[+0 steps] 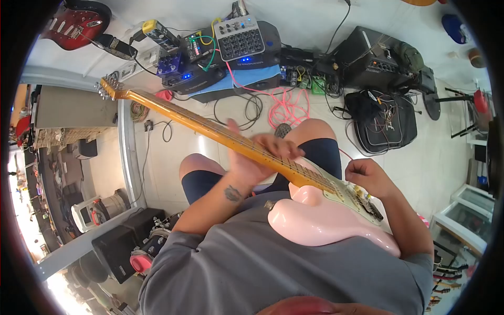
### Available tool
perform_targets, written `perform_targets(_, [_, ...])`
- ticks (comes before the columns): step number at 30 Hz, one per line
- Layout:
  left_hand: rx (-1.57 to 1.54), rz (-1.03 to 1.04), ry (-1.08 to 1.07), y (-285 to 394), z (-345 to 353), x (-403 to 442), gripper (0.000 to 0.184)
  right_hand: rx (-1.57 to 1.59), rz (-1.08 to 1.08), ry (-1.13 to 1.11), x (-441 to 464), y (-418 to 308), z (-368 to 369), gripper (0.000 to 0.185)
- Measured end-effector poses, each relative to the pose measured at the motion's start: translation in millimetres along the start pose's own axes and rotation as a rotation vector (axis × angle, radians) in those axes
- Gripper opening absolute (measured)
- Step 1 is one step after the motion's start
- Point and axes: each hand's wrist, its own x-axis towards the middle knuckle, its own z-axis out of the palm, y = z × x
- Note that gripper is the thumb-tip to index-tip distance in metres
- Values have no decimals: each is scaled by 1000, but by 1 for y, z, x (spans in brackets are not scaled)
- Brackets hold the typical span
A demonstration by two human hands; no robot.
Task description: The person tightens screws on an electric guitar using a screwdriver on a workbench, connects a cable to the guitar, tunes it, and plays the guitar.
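Observation:
A pale pink electric guitar [315,226] rests across my lap against my grey shirt. Its amber-coloured neck [205,129] slants up to the left, ending in a headstock [111,88] with metal tuners. My left hand [253,160] is wrapped around the neck near the body, thumb behind and fingers curled over the strings. Over the body, by the white pickguard [342,194] and bridge, my right hand [370,177] hovers with its fingers curled together. Whatever its fingertips may pinch is too small to make out.
Ahead on the floor stand a small mixer [240,38] on a black speaker, effects pedals [169,64] and a black amplifier [375,63]. A pink cable [289,109] lies coiled near my foot. A black bag [386,123] sits at right. A red guitar [73,26] is at upper left.

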Motion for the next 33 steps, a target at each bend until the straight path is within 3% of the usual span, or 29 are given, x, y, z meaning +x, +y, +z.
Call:
perform_targets(1, [-90, 31, 34, 21, 2, -3, 113, 11, 23, -51, -2, -4, -1, 12])
perform_targets(3, [561, 292, 344, 87, -13, -22, 96, 232, -139, -211, -4, 4, -8, 12])
perform_targets(5, [372, 549, 324, 141, 29, -15, 71, 441, -230, -392, -4, 8, -12, 12])
perform_targets(7, [165, 657, 278, 186, 37, -15, 48, 166, -76, -231, -8, -4, -6, 17])
perform_targets(9, [183, 613, 366, 196, 41, -19, 38, -48, 17, 1, -7, -14, 3, 22])
perform_targets(10, [190, 589, 413, 197, 42, -19, 34, 229, -103, -19, -7, -7, 2, 24])
perform_targets(13, [127, 658, 362, 195, 41, -17, 28, 583, -303, -396, -7, -1, -9, 21])
perform_targets(14, [120, 674, 372, 194, 40, -17, 29, 432, -237, -401, -8, 5, -15, 21])
perform_targets(17, [114, 695, 359, 189, 37, -12, 36, -162, 104, 67, 5, 18, 0, 20])
perform_targets(18, [122, 688, 339, 187, 37, -12, 39, 79, 93, 113, 6, 17, 2, 16])
perform_targets(23, [45, 644, 310, 130, 23, -18, 59, 157, 39, 15, 2, 4, -6, 14])
perform_targets(25, [133, 428, 219, 65, 25, -12, 72, 226, -58, 14, -2, -2, -5, 15])
perform_targets(26, [422, 194, 227, 46, 9, -24, 85, 353, -131, -99, -1, 1, -6, 15])
perform_targets(28, [101, -11, 82, -26, 9, -18, 84, 598, -273, -331, 2, 9, -7, 15])
perform_targets(31, [40, 57, -23, -52, -21, -19, 89, -180, 50, -122, -1, -4, 2, 14])
perform_targets(32, [21, 51, -60, -53, -20, -15, 89, -161, 18, 94, 4, 9, 7, 12])
perform_targets(33, [-3, 3, -89, -51, -18, -15, 89, -42, 22, 102, 1, 9, 6, 12])
